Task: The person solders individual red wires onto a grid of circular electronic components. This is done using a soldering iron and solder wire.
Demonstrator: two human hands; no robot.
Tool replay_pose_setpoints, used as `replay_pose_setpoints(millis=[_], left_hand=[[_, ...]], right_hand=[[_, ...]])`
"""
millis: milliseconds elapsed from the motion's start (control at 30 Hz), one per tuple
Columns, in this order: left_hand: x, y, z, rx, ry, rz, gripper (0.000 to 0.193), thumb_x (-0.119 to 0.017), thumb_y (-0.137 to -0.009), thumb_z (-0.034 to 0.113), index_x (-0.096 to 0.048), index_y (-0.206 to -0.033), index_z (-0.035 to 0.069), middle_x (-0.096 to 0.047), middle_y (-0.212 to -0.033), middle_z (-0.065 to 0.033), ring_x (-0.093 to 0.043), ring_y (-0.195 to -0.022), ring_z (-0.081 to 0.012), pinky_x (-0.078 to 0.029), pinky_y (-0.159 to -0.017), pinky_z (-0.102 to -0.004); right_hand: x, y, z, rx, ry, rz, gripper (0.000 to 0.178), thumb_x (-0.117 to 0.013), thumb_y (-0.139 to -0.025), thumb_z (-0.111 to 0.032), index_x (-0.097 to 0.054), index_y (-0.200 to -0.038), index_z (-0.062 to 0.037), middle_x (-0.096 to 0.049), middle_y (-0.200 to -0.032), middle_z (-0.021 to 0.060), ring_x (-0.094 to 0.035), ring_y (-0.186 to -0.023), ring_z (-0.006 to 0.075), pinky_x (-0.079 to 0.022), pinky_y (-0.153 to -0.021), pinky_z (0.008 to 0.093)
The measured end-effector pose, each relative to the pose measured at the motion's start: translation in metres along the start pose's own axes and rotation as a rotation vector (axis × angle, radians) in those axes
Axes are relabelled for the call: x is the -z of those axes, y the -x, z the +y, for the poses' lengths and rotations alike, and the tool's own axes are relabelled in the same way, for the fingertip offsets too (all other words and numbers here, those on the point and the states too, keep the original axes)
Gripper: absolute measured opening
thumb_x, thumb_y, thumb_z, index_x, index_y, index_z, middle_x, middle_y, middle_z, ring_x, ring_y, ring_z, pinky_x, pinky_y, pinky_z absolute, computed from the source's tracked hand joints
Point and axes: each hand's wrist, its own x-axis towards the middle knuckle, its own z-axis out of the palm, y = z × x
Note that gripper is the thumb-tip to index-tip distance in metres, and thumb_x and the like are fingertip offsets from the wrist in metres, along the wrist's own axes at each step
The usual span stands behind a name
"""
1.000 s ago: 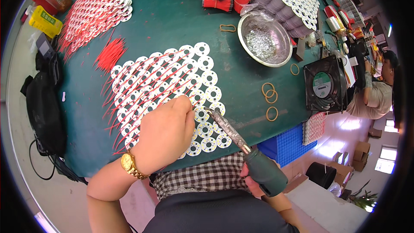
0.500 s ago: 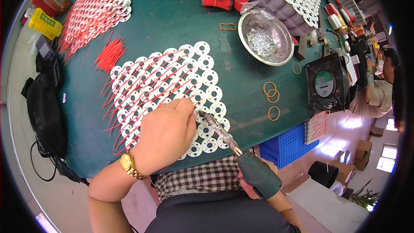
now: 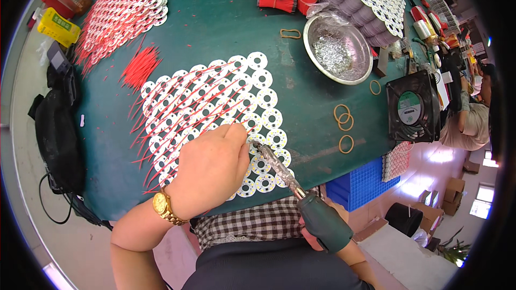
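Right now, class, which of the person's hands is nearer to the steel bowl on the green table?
Left. The left hand rests on the white round boards, below-left of the steel bowl. The right hand, gripping the soldering iron, sits farther down, mostly hidden.

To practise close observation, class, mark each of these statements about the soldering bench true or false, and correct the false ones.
1. The left hand rests on the white round boards. True.
2. The soldering iron has a red handle. False: its handle is dark green.
3. The metal bowl stands to the left of the boards. False: it is to their right.
4. Loose rubber bands lie on the green table. True.
5. The black fan hangs overhead. False: it sits at the table's right edge.
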Motion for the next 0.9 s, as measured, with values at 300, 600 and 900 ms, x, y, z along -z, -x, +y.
replay_pose_setpoints(millis=[300,600,900], left_hand=[[0.001,0.000,0.000,-0.016,0.010,0.017,0.012,-0.062,-0.083,0.005,-0.051,-0.077,0.005,-0.056,-0.068,-0.0100,-0.057,-0.059,-0.0286,-0.043,-0.051,-0.0390],[0.002,0.000,0.000,-0.005,0.021,0.009,0.014,-0.063,-0.083,0.006,-0.051,-0.077,0.005,-0.055,-0.068,-0.0094,-0.057,-0.058,-0.0284,-0.042,-0.050,-0.0390],[0.002,-0.001,-0.001,-0.003,0.017,-0.001,0.013,-0.062,-0.083,0.006,-0.050,-0.077,0.005,-0.055,-0.067,-0.0097,-0.057,-0.058,-0.0286,-0.042,-0.050,-0.0390]], right_hand=[[0.001,0.000,-0.004,-0.029,-0.029,0.021,0.045,-0.077,-0.061,-0.026,-0.068,-0.101,-0.0075,-0.068,-0.086,0.0065,-0.066,-0.068,0.0238,-0.052,-0.058,0.0328],[0.008,-0.003,-0.011,-0.512,-0.207,-0.168,0.042,-0.079,-0.061,-0.024,-0.069,-0.099,-0.0120,-0.065,-0.079,0.0037,-0.063,-0.063,0.0244,-0.050,-0.056,0.0345],[0.002,-0.001,-0.012,-0.350,-0.124,-0.058,0.041,-0.079,-0.060,-0.025,-0.069,-0.097,-0.0125,-0.065,-0.081,0.0030,-0.063,-0.065,0.0227,-0.050,-0.055,0.0327]])
